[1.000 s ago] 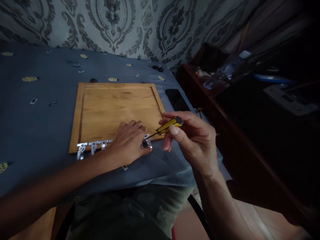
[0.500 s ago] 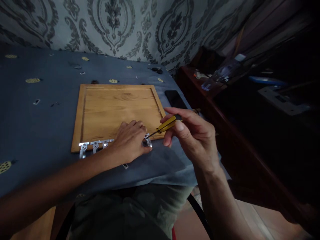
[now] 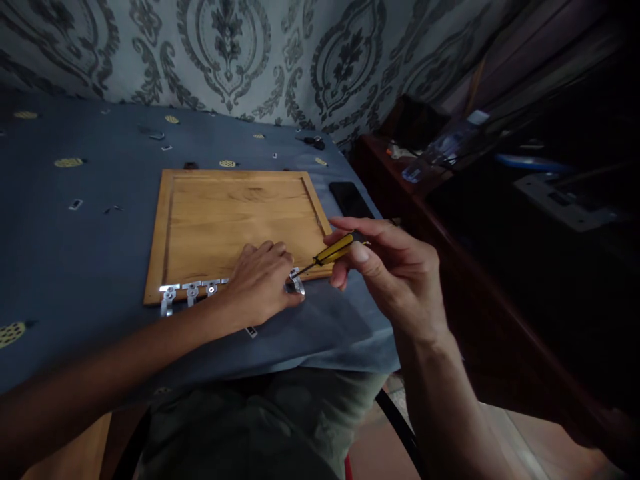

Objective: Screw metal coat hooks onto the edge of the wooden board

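A framed wooden panel (image 3: 240, 207) lies flat on the blue cloth. Along its near edge runs a metal hook rail (image 3: 194, 288) with several bent hooks. My left hand (image 3: 264, 279) is closed over the rail toward its right end, pressing it against the panel and hiding its middle. In my right hand (image 3: 395, 270), a screwdriver (image 3: 334, 251) with a yellow and black handle is pinched between thumb and fingers. It slants down to the left, its tip at the rail's rightmost hook (image 3: 297, 283). Whether a screw sits under the tip, I cannot tell.
A black phone (image 3: 351, 200) lies right of the panel, with keys (image 3: 314, 143) farther back. Small screws (image 3: 117, 208) lie on the cloth at left. On the dark furniture at right are a plastic bottle (image 3: 445, 147) and a metal plate (image 3: 565, 203).
My right hand has shifted slightly to the right and turned a little around the screwdriver handle. The left hand, panel and rail stay in place.
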Motion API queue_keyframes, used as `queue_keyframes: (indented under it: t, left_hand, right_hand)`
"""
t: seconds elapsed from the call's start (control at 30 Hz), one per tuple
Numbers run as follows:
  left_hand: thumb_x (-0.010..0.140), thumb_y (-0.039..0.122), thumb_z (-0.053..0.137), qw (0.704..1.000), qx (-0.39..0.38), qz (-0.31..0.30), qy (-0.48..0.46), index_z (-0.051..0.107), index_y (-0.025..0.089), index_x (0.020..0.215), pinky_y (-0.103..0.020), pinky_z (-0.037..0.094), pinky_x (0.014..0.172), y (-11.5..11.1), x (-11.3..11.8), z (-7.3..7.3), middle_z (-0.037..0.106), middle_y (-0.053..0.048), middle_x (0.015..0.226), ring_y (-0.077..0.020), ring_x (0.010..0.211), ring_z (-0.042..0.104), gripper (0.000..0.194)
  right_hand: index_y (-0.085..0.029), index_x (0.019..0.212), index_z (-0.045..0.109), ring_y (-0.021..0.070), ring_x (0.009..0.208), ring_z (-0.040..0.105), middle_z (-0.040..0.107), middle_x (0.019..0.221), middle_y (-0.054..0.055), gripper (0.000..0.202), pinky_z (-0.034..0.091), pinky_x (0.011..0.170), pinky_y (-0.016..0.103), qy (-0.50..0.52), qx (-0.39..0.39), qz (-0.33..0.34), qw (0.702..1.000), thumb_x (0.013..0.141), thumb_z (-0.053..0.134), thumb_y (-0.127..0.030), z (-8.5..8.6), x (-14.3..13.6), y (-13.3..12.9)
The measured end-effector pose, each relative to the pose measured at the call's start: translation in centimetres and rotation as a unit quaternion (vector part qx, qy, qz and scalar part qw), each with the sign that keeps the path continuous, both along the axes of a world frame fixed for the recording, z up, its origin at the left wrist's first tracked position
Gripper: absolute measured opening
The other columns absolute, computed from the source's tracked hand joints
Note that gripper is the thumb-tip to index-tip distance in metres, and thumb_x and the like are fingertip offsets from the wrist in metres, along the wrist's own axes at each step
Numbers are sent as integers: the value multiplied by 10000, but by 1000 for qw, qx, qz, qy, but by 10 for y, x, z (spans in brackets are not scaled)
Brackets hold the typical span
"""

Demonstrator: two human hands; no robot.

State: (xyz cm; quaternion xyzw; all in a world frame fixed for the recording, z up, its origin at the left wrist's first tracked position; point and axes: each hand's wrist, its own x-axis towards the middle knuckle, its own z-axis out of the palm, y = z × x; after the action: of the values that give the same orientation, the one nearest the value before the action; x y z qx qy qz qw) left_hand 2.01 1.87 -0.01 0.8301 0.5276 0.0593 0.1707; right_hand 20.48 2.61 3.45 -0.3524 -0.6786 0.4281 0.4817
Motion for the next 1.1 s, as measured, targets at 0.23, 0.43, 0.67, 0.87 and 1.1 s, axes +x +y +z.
queue_keyframes:
  t: [0.23, 0.43, 0.67, 0.87, 1.1]
  left_hand:
    - [867, 461, 766, 1000, 5, -2, 8, 671, 168, 1006, -434, 457, 924, 0, 0, -2, 669, -95, 1120, -312, 1143, 601, 338]
    - [855, 447, 776, 1000, 10, 1, -4, 673, 170, 989, -431, 467, 908, 0, 0, -2, 665, -99, 1110, -312, 1127, 604, 324]
    - [853, 441, 776, 1000, 3, 3, -1, 680, 163, 982, -439, 461, 916, 1, 1, -3, 662, -95, 1118, -309, 1126, 600, 321]
    - [858, 451, 767, 1000, 4, 1, -2, 679, 164, 994, -438, 454, 923, 1, 1, -2, 665, -93, 1111, -309, 1128, 598, 330]
    - [859, 452, 761, 1000, 13, 2, -6, 678, 173, 957, -444, 454, 913, 1, 0, -4, 669, -96, 1100, -311, 1106, 602, 307]
  right_hand:
    - [-196, 801, 694, 53, 428, 574, 759, 812, -9, 312, 514, 376, 180, 19, 20, -63, 998, 752, 891, -432, 2, -11, 2]
    - [-201, 973, 749, 86, 487, 645, 771, 842, 10, 310, 579, 466, 221, -1, -1, -27, 1000, 820, 835, -457, 3, -5, 2]
    - [-206, 850, 763, 73, 441, 600, 778, 832, 4, 254, 531, 411, 216, 11, 36, -59, 998, 780, 873, -424, -3, -5, 2]
    - [-194, 818, 725, 64, 435, 599, 765, 815, 4, 304, 523, 426, 203, 3, 50, -82, 995, 786, 860, -464, -3, -12, 4]
    - [-206, 842, 746, 94, 489, 620, 752, 822, 13, 276, 547, 433, 228, -25, 58, -79, 995, 757, 890, -426, -3, -10, 4]
